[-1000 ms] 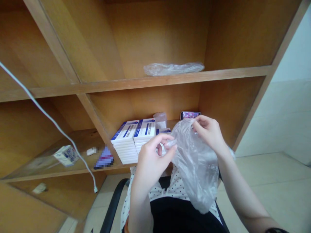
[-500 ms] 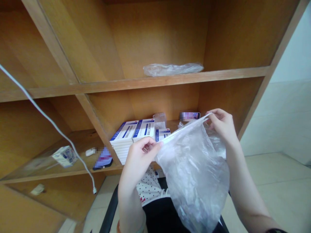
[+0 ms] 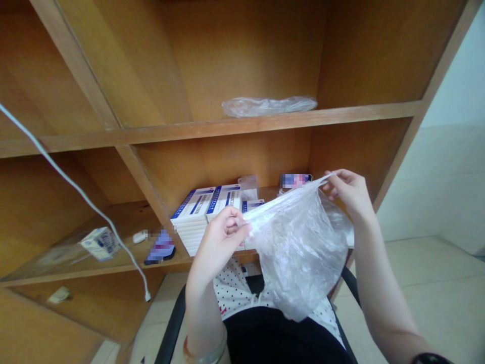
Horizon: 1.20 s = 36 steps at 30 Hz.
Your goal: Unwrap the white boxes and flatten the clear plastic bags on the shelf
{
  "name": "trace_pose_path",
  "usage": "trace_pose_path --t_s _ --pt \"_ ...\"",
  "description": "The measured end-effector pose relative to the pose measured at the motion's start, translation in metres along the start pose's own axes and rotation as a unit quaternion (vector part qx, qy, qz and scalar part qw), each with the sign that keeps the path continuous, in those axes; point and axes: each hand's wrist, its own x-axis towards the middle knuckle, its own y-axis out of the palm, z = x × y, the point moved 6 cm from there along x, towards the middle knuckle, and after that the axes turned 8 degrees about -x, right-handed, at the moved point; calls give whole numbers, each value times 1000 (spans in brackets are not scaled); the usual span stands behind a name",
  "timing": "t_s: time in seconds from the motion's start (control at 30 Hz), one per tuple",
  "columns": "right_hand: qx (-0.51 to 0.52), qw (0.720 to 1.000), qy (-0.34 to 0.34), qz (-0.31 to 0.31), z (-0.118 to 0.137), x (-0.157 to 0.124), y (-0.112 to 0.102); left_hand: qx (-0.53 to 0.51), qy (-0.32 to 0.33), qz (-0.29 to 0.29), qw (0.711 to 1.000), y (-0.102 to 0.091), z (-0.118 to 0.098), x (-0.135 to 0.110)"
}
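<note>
The fingers of the left hand are closed, pinching one side of the mouth of a clear plastic bag. The fingers of the right hand pinch the opposite side, so the rim runs in a taut slant between the hands, higher at the right. The crumpled body of the bag sags below the fingers, between the forearms.

Just behind the left fingers, a stack of white boxes with blue markings sits on a wooden shelf. Beyond the rim are a small clear packet and, near the right fingers, a phone with a blurred screen. Higher up, a flattened plastic bundle lies on the next shelf. Well left of the left hand are a small carton and a hanging white cable. Below the hands is a polka-dot blouse.
</note>
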Motion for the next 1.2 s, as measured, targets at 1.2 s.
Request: trace_pose_path --t_s 1.2 --pt "-138 933 3 332 23 -39 24 -366 111 -296 875 67 41 20"
